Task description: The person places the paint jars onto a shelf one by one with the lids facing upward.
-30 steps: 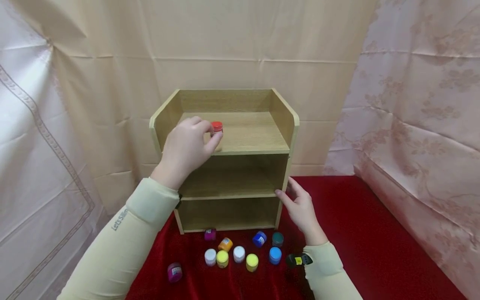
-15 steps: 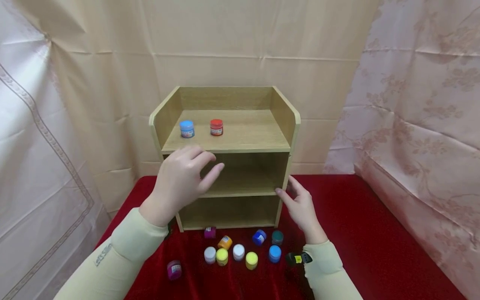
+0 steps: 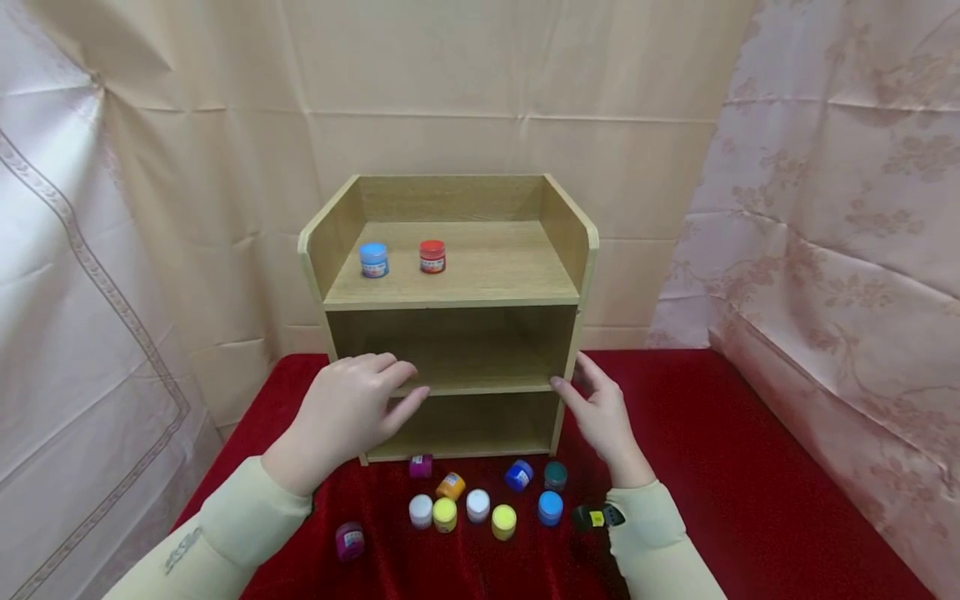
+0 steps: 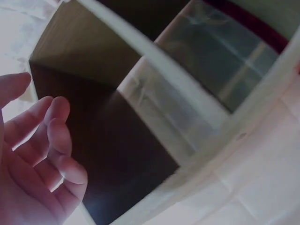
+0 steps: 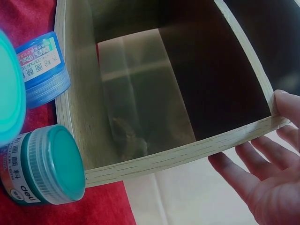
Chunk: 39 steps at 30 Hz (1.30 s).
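Observation:
A wooden shelf unit (image 3: 450,303) stands on red cloth. On its top board sit a light-blue paint jar (image 3: 374,261) and a red paint jar (image 3: 432,257), both upright and apart. My left hand (image 3: 341,412) hangs in front of the lower left compartments, holding nothing; the left wrist view shows its fingers (image 4: 61,136) loosely bent. At the right side panel my right hand (image 3: 603,417) holds the unit's edge, thumb at the front by the middle board and fingers along the outer face, as the right wrist view shows on the side panel (image 5: 187,151).
Before the unit lie several paint jars: purple (image 3: 349,542), orange (image 3: 451,486), white (image 3: 421,511), yellow (image 3: 504,522), dark blue (image 3: 519,476), dark green (image 3: 555,476) and light blue (image 3: 550,508). Some lie on their sides. Curtains (image 3: 480,83) hang behind and at both sides.
My left hand has let go of the red paint jar on the top board and moved down and slightly left. The right hand stays at the side panel.

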Each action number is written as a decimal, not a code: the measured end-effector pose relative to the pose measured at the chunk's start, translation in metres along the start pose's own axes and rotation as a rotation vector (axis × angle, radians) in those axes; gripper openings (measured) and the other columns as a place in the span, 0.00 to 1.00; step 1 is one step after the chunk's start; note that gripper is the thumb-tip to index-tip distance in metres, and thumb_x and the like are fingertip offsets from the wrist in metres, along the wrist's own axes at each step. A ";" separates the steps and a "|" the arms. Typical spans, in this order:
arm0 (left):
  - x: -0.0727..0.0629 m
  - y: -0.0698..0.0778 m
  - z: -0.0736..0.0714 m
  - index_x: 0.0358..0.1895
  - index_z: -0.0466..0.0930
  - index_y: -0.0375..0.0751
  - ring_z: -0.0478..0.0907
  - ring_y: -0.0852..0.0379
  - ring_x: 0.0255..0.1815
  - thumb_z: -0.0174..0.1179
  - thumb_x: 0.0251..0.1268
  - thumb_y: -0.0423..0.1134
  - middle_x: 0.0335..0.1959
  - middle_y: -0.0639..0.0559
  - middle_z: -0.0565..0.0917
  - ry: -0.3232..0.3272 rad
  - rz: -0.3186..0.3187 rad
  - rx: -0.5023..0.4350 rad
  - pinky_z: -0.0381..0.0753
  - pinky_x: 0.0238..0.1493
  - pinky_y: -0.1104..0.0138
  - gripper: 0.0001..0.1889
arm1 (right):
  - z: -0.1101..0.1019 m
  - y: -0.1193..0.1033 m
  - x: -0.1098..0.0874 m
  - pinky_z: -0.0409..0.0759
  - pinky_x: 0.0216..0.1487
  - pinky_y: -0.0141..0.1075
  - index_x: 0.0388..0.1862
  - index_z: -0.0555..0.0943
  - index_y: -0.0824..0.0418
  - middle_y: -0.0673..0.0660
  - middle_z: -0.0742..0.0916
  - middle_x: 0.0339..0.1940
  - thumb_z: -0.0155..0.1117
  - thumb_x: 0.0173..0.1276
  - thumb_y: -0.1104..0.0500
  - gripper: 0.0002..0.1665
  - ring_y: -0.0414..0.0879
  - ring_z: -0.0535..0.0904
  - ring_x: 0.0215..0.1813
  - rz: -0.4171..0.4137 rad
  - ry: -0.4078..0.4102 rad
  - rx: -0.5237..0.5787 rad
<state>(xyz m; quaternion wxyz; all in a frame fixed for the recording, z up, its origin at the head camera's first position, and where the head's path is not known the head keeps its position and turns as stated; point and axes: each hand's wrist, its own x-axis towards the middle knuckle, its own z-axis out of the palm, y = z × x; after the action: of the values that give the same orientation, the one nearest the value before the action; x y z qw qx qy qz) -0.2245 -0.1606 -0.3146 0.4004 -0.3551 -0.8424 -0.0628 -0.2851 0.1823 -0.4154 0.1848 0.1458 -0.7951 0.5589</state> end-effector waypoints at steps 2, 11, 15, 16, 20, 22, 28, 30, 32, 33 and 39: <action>-0.007 -0.002 0.003 0.35 0.86 0.42 0.81 0.54 0.22 0.72 0.60 0.48 0.28 0.53 0.84 -0.043 -0.007 0.003 0.80 0.22 0.61 0.12 | 0.000 0.000 0.000 0.81 0.56 0.52 0.76 0.71 0.52 0.60 0.81 0.66 0.68 0.73 0.55 0.34 0.57 0.79 0.64 0.001 0.001 0.000; -0.037 -0.006 0.017 0.35 0.87 0.47 0.78 0.62 0.21 0.72 0.60 0.49 0.28 0.56 0.84 -0.307 -0.113 -0.029 0.75 0.20 0.69 0.11 | 0.000 0.003 0.001 0.81 0.56 0.52 0.76 0.70 0.52 0.60 0.80 0.68 0.68 0.73 0.54 0.35 0.57 0.78 0.65 0.000 -0.005 -0.001; -0.052 -0.006 0.025 0.36 0.87 0.48 0.79 0.62 0.24 0.71 0.61 0.50 0.30 0.57 0.85 -0.488 -0.206 -0.069 0.76 0.22 0.68 0.11 | -0.001 0.003 0.001 0.81 0.56 0.52 0.76 0.70 0.51 0.60 0.80 0.68 0.67 0.73 0.54 0.34 0.57 0.79 0.65 -0.009 -0.004 0.002; -0.055 -0.006 0.027 0.36 0.87 0.48 0.79 0.63 0.24 0.71 0.61 0.50 0.30 0.58 0.85 -0.531 -0.232 -0.079 0.77 0.23 0.68 0.11 | -0.001 0.003 0.001 0.81 0.56 0.52 0.76 0.70 0.51 0.59 0.80 0.67 0.68 0.73 0.54 0.34 0.57 0.79 0.65 -0.010 -0.003 0.002; -0.067 -0.006 0.035 0.34 0.87 0.50 0.76 0.63 0.23 0.71 0.61 0.49 0.27 0.61 0.83 -0.650 -0.343 -0.144 0.77 0.24 0.65 0.08 | -0.001 0.002 0.001 0.81 0.56 0.51 0.76 0.71 0.51 0.59 0.81 0.67 0.68 0.73 0.54 0.34 0.56 0.79 0.64 -0.005 -0.006 0.000; -0.073 -0.006 0.038 0.31 0.86 0.52 0.73 0.63 0.21 0.71 0.61 0.48 0.23 0.63 0.80 -0.697 -0.393 -0.177 0.75 0.23 0.64 0.08 | -0.001 0.001 0.001 0.81 0.56 0.52 0.76 0.71 0.51 0.59 0.81 0.67 0.68 0.73 0.53 0.34 0.56 0.79 0.64 0.001 -0.006 -0.002; -0.089 -0.006 0.043 0.24 0.81 0.54 0.70 0.61 0.18 0.71 0.61 0.47 0.17 0.63 0.74 -0.829 -0.477 -0.240 0.72 0.23 0.62 0.11 | -0.001 0.002 0.001 0.81 0.56 0.52 0.76 0.70 0.51 0.59 0.80 0.67 0.67 0.73 0.52 0.34 0.57 0.78 0.65 0.008 -0.009 -0.001; -0.094 -0.006 0.044 0.21 0.78 0.54 0.69 0.60 0.17 0.70 0.62 0.46 0.16 0.62 0.73 -0.851 -0.475 -0.244 0.72 0.23 0.61 0.13 | -0.001 0.002 0.001 0.81 0.56 0.52 0.76 0.70 0.50 0.59 0.80 0.67 0.67 0.73 0.52 0.34 0.56 0.78 0.65 0.007 -0.011 0.000; -0.099 -0.006 0.044 0.18 0.76 0.53 0.68 0.61 0.16 0.69 0.62 0.45 0.14 0.60 0.72 -0.863 -0.464 -0.253 0.71 0.22 0.62 0.16 | -0.001 0.002 0.000 0.81 0.57 0.51 0.76 0.70 0.50 0.59 0.81 0.67 0.67 0.74 0.52 0.34 0.56 0.79 0.65 0.002 -0.011 0.002; -0.101 -0.006 0.044 0.17 0.74 0.52 0.68 0.61 0.15 0.69 0.62 0.44 0.13 0.60 0.71 -0.873 -0.462 -0.255 0.71 0.21 0.62 0.17 | -0.001 0.002 0.001 0.81 0.57 0.51 0.76 0.70 0.51 0.60 0.80 0.67 0.67 0.74 0.54 0.34 0.56 0.78 0.65 0.005 -0.010 -0.002; -0.109 -0.003 0.046 0.16 0.73 0.49 0.65 0.62 0.14 0.69 0.61 0.40 0.12 0.58 0.70 -0.937 -0.470 -0.289 0.70 0.22 0.62 0.18 | 0.000 0.002 0.000 0.81 0.57 0.50 0.76 0.70 0.51 0.59 0.81 0.67 0.67 0.74 0.55 0.34 0.55 0.79 0.65 -0.002 -0.009 0.009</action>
<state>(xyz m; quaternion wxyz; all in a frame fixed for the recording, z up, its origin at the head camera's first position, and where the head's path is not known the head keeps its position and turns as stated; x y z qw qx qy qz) -0.2090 -0.2050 -0.4228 -0.0959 -0.1986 -0.9701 -0.1009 -0.2858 0.1831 -0.4168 0.1812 0.1500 -0.7932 0.5618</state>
